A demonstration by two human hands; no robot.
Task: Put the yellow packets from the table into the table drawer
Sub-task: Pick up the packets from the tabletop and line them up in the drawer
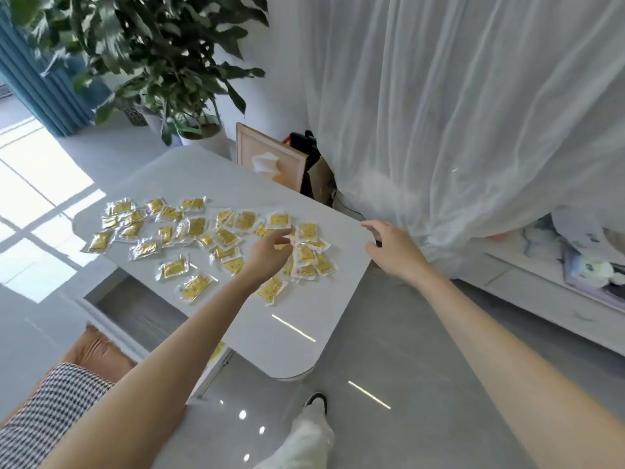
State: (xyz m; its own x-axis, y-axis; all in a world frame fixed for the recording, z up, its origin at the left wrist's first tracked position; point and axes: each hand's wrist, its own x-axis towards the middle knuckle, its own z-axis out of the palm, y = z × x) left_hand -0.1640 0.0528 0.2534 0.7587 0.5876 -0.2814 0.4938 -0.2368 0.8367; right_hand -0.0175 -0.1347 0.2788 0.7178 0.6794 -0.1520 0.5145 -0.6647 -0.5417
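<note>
Plainly we are gathering: our left hand (270, 252) hovers, fingers loosely spread and holding nothing, over the yellow packets (216, 238) scattered across the white table (291, 336); our right hand (389, 247) hangs open by the table's far edge; the drawer (216, 360) below already holds one packet, we judge.

Left hand (269, 253): arm bare and outstretched, palm down, fingers loosely curled, holding nothing visible. Right hand (392, 247): arm bare and outstretched, fingers spread and bent, empty.
</note>
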